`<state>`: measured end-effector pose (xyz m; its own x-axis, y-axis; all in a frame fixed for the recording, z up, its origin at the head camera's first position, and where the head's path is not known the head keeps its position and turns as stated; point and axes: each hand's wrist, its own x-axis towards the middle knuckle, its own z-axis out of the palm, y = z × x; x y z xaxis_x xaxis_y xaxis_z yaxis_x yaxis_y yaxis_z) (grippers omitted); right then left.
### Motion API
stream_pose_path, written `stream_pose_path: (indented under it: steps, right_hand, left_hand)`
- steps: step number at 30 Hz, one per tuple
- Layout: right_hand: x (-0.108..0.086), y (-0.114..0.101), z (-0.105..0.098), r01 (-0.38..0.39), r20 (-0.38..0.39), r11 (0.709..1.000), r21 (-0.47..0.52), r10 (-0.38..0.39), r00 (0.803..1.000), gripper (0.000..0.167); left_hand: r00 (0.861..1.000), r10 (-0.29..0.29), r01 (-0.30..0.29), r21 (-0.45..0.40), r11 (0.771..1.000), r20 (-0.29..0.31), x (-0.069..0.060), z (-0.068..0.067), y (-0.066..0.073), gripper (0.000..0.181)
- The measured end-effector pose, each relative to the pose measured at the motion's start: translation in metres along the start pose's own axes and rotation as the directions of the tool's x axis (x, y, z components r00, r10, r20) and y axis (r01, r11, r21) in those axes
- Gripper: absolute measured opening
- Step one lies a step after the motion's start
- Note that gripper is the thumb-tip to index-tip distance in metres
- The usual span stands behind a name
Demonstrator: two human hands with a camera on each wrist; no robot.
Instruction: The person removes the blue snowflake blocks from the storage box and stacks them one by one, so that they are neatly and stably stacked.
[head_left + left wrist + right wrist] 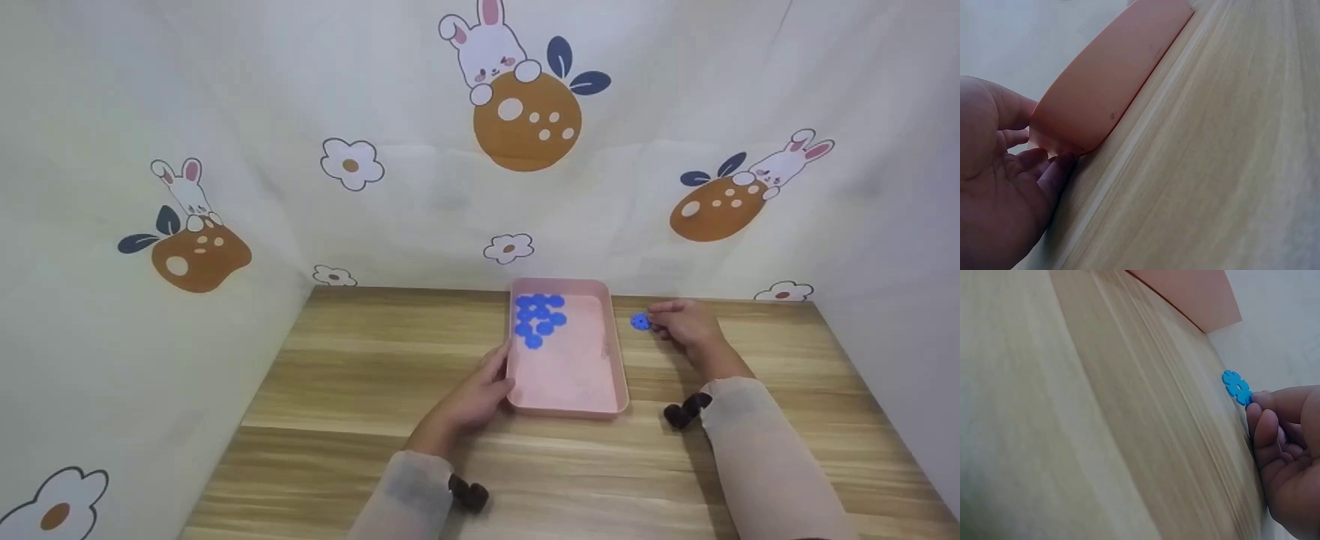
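A pink tray (566, 375) lies on the wooden table, with several blue notched discs (533, 341) grouped in its upper left part. My left hand (474, 396) is at the tray's left side; in the left wrist view its fingers (1013, 109) touch the tray's wall (1095, 84) at a corner, the hand's thumb side partly hidden. Off the tray's right side, my right hand (686, 328) pinches one blue disc (640, 322) between thumb and finger. The right wrist view shows this disc (1237, 387) held by its edge in the hand (1289, 450).
The wooden table (360, 375) extends on both sides of the tray. Behind it and at both sides hangs a pale printed cloth (420, 202) with rabbits, oranges and flowers. Dark round objects (469, 495) are attached at both sleeves.
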<state>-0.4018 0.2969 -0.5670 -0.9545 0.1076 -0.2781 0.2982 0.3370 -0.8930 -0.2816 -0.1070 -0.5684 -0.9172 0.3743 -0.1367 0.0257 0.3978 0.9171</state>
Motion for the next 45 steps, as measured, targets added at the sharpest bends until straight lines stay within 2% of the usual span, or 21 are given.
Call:
stream_pose_path:
  steps: [5, 11, 23, 28, 35, 41, 45]
  right_hand:
    - [-0.001, 0.003, -0.001, 0.036, 0.002, 0.999, 0.010, -0.036, 0.999, 0.038]
    - [-0.002, 0.002, -0.001, 0.018, -0.005, 1.000, 0.004, -0.018, 1.000, 0.037]
    - [-0.007, -0.017, 0.008, -0.026, 0.028, 0.998, 0.061, 0.025, 0.999, 0.040]
    - [-0.014, -0.031, 0.014, 0.047, 0.040, 0.998, 0.041, -0.049, 0.998, 0.040]
    - [-0.022, -0.054, 0.029, 0.165, 0.056, 0.985, 0.050, -0.167, 0.984, 0.042]
    - [-0.027, -0.075, 0.049, 0.209, 0.069, 0.976, 0.060, -0.213, 0.975, 0.039]
    - [-0.026, -0.084, 0.060, 0.194, 0.092, 0.980, 0.037, -0.197, 0.976, 0.038]
  left_hand:
    - [1.000, 0.006, -0.006, -0.039, 0.999, 0.009, 0.000, 0.001, 0.000, 0.069]
    - [0.999, 0.038, -0.037, -0.056, 0.998, 0.024, 0.001, 0.001, 0.001, 0.068]
    - [1.000, -0.020, 0.020, -0.020, 1.000, 0.010, -0.001, 0.000, 0.001, 0.068]
    - [1.000, -0.030, 0.030, -0.013, 0.999, 0.004, 0.000, 0.000, 0.000, 0.068]
    - [0.999, 0.039, -0.039, -0.020, 0.999, 0.010, -0.001, 0.000, -0.001, 0.069]
    - [0.999, 0.034, -0.034, -0.022, 0.999, 0.007, 0.001, 0.000, -0.001, 0.068]
    - [1.000, 0.006, -0.006, -0.014, 1.000, 0.003, 0.001, 0.001, 0.000, 0.068]
